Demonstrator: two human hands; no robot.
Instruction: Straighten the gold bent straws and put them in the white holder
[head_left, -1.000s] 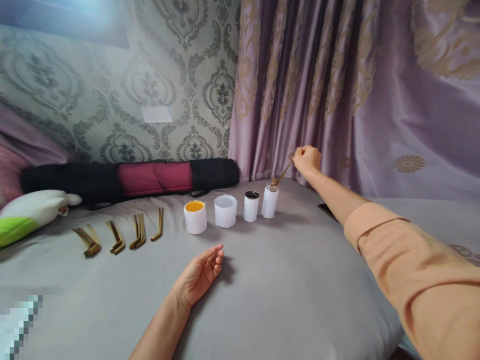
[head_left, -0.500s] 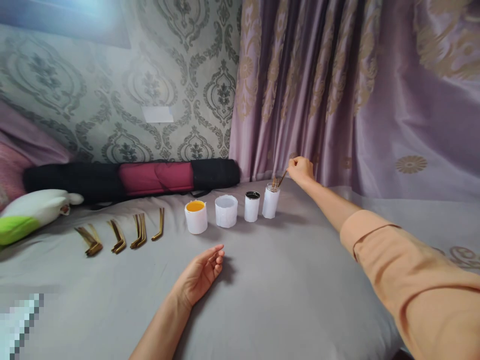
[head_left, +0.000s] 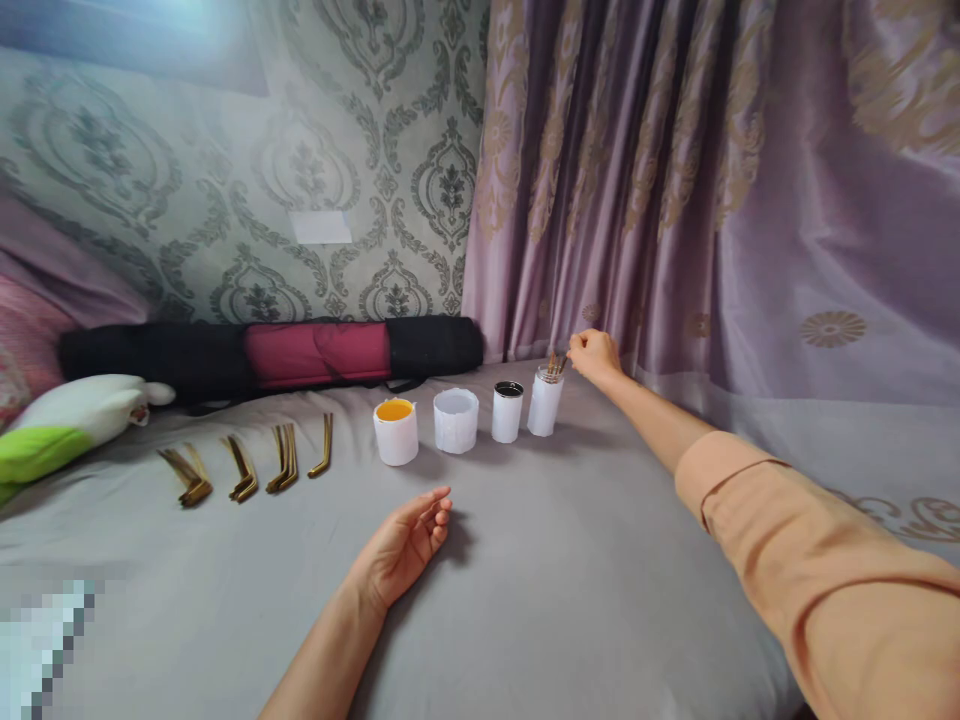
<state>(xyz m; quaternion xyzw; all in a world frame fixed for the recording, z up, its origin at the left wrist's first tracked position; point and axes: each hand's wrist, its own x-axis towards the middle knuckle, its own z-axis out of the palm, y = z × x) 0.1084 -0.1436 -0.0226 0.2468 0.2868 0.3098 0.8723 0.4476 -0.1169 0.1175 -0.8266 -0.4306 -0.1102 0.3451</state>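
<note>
My right hand (head_left: 595,355) pinches the top of a thin gold-brown straw (head_left: 564,363) at the mouth of the rightmost white container (head_left: 544,404). Several similar straws (head_left: 553,362) stick up out of that container. Palm turned inward, my left hand (head_left: 409,545) rests on the grey sheet, fingers loosely curled and holding nothing. Beyond it stand a white tub with an orange inside (head_left: 395,432), a wider white tub (head_left: 456,421) and a white can with a dark inside (head_left: 507,412). Gold bent straws lie at the left in bundles (head_left: 283,460), with a smaller group (head_left: 322,448) nearest the tubs.
A long black and maroon bag (head_left: 319,352) lies along the patterned wall. At the far left is a white and green plush toy (head_left: 82,415). Purple curtains (head_left: 600,180) hang behind the containers, over the grey sheet (head_left: 570,560).
My right hand has lowered slightly toward the rightmost container, and the straw in its fingers sits deeper among the others. My left hand has stayed in place. The view has shifted slightly.
</note>
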